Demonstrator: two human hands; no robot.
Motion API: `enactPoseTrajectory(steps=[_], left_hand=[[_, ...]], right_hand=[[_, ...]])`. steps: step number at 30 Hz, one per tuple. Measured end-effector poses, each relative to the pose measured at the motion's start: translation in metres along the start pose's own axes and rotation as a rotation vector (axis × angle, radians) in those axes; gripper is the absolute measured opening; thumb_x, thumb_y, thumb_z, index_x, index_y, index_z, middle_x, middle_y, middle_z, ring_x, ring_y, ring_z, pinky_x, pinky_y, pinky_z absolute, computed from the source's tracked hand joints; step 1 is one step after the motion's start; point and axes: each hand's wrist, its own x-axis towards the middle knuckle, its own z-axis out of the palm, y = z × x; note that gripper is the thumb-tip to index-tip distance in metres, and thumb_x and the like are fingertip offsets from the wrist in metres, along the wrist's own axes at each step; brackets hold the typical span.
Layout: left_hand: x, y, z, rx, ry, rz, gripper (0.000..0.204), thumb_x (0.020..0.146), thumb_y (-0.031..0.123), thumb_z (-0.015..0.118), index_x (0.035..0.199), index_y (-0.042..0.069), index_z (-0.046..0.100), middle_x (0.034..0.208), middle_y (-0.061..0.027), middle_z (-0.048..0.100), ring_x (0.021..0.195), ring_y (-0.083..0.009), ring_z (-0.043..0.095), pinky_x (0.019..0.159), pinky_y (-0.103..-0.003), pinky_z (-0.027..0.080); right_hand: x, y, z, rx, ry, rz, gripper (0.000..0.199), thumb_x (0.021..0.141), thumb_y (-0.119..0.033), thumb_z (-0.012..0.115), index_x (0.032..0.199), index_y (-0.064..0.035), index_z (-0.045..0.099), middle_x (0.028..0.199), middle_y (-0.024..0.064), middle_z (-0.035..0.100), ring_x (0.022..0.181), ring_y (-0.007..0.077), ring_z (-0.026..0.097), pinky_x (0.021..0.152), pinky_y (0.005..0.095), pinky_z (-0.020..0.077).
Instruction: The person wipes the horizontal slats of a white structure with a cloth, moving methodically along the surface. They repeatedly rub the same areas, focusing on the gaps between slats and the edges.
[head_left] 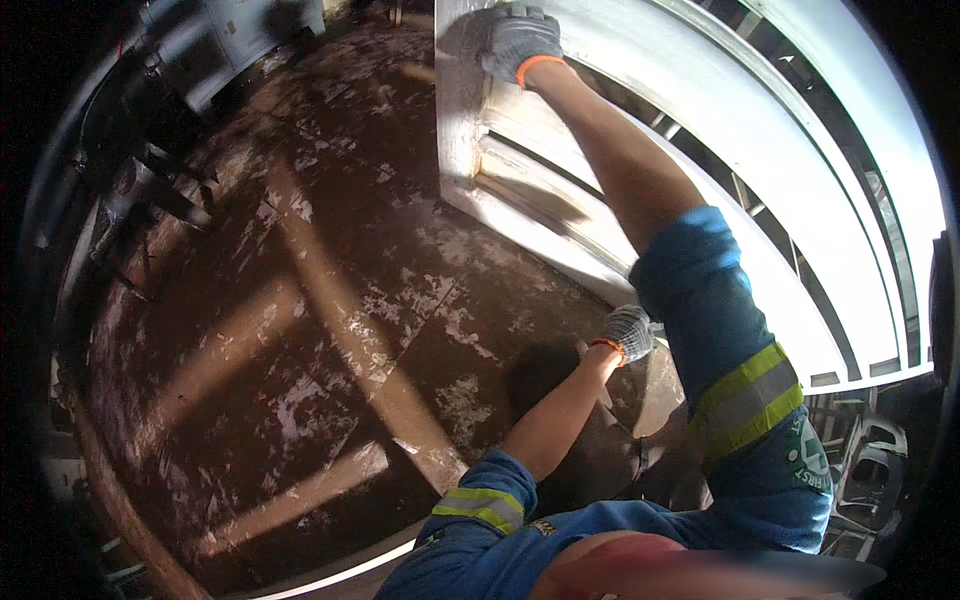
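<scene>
A large white panel [462, 110], door-like with recessed parts in its face, stands on edge before me. My right hand [522, 45], in a grey glove with an orange cuff, reaches across to its far end, fingers bent against the white frame. Close to my body, my left hand [628, 333], gloved alike, is closed at the panel's near lower edge. That hand's fingertips are partly hidden. My right arm crosses in front of the panel and covers some of it.
More long white panels [800, 190] stand in a row at the right, with dark gaps between them. Brown, paint-spotted floor [330, 300] spreads at the left. Dark metal stands [150, 190] and a grey cabinet [230, 40] line the far left. Stacked chairs [875, 465] stand lower right.
</scene>
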Motion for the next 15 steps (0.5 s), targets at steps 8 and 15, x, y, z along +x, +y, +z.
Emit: enactPoseTrajectory(steps=[8,15], left_hand=[[-0.006,-0.025,-0.005,0.064,0.083,0.024,0.025,0.079,0.021,0.06,0.092,0.001,0.067,0.093,-0.0259,0.066,0.092,-0.0394,0.063,0.082,-0.047,0.05],[0.0,-0.027,-0.026,-0.289,0.542,0.089,0.021,0.083,0.012,0.052,0.091,0.0,0.066,0.098,-0.0226,0.066,0.093,-0.0372,0.063,0.083,-0.045,0.05]], right_hand=[[-0.002,0.027,-0.022,-0.031,0.162,-0.306,0.041,0.079,-0.031,0.058,0.107,-0.0008,0.063,0.119,0.0173,0.058,0.113,0.0338,0.052,0.093,0.0456,0.0433],[-0.008,0.018,-0.072,0.554,-0.487,-0.187,0.021,0.086,-0.029,0.058,0.092,-0.01,0.065,0.088,0.011,0.065,0.081,0.0278,0.06,0.081,0.0373,0.0492]])
